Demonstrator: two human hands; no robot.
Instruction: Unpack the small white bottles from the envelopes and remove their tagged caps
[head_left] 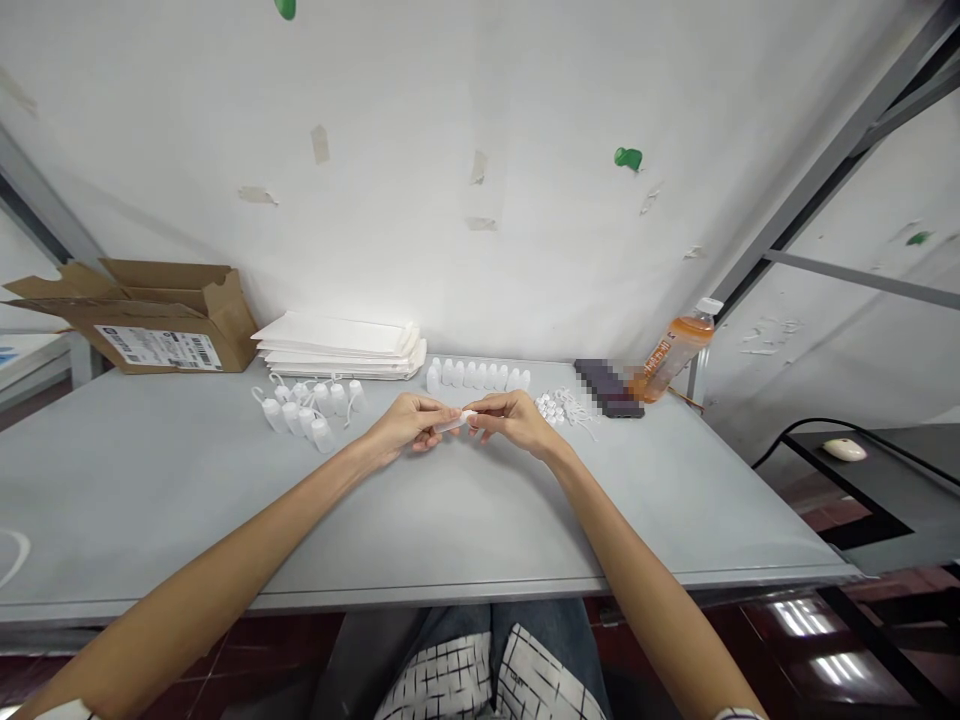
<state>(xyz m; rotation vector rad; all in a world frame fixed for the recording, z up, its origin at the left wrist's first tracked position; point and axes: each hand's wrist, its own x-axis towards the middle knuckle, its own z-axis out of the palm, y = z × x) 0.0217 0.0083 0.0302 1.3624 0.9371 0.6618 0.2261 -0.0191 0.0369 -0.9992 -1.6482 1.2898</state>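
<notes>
Above the middle of the grey table, my left hand (411,424) grips the body of a small translucent bottle (448,426). The fingers of my right hand (511,420) are closed on the white cap (467,416) at the bottle's right end. Behind my hands stands a row of small bottles (480,376). To the left is a group of bottles with white caps and cord loops (307,408). Just right of my right hand lie small white caps (550,408) and a heap of white cords (576,410).
An open cardboard box (176,320) sits at the back left, beside stacked white sheets (341,345). At the back right are a dark phone (609,388) and a tilted bottle of orange drink (675,355). The grey table's (465,530) front edge runs before my lap.
</notes>
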